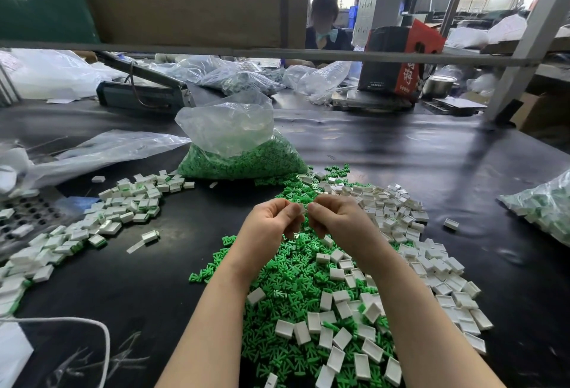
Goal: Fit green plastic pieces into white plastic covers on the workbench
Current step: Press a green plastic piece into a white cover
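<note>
Black matte desk: heap of green pronged pieces, white rectangular covers strewn right. Left hand and right hand, fingers curled tight, pinch one small white cover between fingertips above the heap.

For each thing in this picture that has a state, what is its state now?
Left hand: curled, pinching a small part that is mostly hidden.
Right hand: curled, pinching the same part.
Clear plastic bag of green plastic pieces: open, upright.
Loose green plastic pieces: heaped, unfitted.
Empty white plastic covers: scattered.
Fitted white covers: piled left.
</note>
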The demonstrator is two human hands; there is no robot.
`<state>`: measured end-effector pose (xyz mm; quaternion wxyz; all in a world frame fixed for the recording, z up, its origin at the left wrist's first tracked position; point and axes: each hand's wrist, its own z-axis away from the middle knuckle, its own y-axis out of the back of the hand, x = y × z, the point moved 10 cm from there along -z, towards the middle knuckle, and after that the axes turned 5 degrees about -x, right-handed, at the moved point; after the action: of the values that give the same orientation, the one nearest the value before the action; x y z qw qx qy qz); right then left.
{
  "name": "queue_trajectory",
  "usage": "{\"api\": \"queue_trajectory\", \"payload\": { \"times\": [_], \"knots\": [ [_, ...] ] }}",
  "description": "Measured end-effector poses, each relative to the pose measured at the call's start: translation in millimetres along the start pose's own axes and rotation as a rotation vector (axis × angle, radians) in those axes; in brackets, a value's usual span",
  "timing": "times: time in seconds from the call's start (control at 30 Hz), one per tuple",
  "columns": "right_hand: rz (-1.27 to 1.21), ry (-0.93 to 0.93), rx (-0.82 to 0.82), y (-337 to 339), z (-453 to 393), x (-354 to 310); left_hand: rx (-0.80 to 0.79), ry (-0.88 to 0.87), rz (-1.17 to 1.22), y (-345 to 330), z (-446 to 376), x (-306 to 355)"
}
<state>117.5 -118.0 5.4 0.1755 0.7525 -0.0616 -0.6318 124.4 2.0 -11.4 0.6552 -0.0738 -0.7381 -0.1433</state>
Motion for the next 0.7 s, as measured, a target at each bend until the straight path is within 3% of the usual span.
{"api": "queue_trajectory", "payload": {
  "times": [0.37,0.7],
  "knots": [
    [0.013,-0.052,-0.250,-15.4,5.0,10.3,-0.139,0.012,-0.161,-5.5,0.8,-4.6],
    [0.054,-0.015,-0.285,-14.0,7.7,10.3,-0.159,-0.038,-0.277,-8.4,3.3,4.7]
  ]
}}
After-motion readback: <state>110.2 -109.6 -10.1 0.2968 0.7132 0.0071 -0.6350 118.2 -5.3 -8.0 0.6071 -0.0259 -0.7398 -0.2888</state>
